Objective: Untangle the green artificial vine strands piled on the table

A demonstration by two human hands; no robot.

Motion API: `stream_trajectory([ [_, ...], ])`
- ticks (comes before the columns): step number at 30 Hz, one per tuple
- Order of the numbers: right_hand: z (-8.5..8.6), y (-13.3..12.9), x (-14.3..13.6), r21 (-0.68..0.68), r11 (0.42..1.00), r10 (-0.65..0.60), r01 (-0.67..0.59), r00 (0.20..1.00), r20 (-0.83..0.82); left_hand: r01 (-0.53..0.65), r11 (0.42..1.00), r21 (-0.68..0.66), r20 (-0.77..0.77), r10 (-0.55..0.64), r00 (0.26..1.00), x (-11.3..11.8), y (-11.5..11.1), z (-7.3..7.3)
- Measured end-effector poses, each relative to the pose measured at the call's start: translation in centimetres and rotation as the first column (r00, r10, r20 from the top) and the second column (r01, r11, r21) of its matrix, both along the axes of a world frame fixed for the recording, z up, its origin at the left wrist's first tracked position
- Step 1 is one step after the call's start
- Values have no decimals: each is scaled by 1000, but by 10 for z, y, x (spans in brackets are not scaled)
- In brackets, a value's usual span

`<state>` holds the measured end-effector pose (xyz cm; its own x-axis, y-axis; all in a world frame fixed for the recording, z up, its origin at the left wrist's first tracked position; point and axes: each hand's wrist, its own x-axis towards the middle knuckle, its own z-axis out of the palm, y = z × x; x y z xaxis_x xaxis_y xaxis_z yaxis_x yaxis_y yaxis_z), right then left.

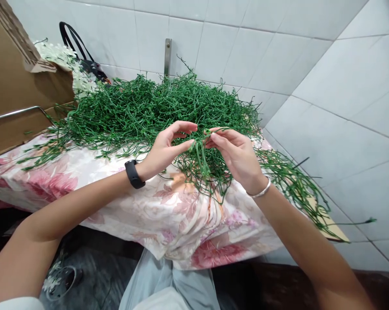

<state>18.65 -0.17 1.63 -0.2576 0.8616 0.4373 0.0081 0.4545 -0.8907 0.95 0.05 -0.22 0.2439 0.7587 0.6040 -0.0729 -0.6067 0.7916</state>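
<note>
Between thumb and fingertips, my right hand (pixel 238 157) pinches a green artificial flower stem (pixel 200 157), whose thin branches hang down below the fingers. My left hand (pixel 170 146) is just to the left of it, thumb and fingers apart, the thumb tip close to the stem; whether it touches I cannot tell. Behind both hands lies a big tangled heap of green plastic stems (pixel 155 101). More loose strands lie under my hands on a floral cloth (pixel 116 206). A black band is on my left wrist and a silver bangle on my right.
A cardboard box (pixel 16 86) stands at the left, with white artificial flowers (pixel 84 82) and a black-handled bag (pixel 95 69) behind it. Green stems (pixel 291 181) spread over a yellowish board (pixel 334 228) at the right. Tiled walls (pixel 252 56) close off the back and right.
</note>
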Motion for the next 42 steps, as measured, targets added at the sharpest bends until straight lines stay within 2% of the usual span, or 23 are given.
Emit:
stream_trajectory([
  [6,0,-5,-2,11,997,81,-81,996,23,80,992,-97,-93,-90,992,-1,0,2],
  [14,4,-9,-2,-76,992,106,-100,991,80,-72,997,-37,-86,69,994,0,-1,3],
  [18,2,-9,-2,-71,994,88,-82,993,81,-86,996,-20,-115,83,990,1,-4,3],
  [21,0,-8,-1,-60,996,76,-72,994,79,-50,999,-21,-130,47,990,1,-4,3],
  [24,1,-9,0,-10,998,60,-60,995,82,-2,999,-34,-132,-3,991,1,-4,4],
  [28,4,-11,1,68,997,15,-24,991,131,4,999,-47,-94,-9,996,1,-4,5],
  [33,5,-12,3,199,979,-10,-39,971,239,57,995,-84,-53,-61,997,1,-5,4],
  [37,5,-12,3,372,928,-119,-22,928,353,80,993,-92,-36,-83,996,1,-4,2],
  [42,5,-11,3,533,843,-198,-78,875,441,91,986,-142,-30,-96,995,1,-2,0],
])
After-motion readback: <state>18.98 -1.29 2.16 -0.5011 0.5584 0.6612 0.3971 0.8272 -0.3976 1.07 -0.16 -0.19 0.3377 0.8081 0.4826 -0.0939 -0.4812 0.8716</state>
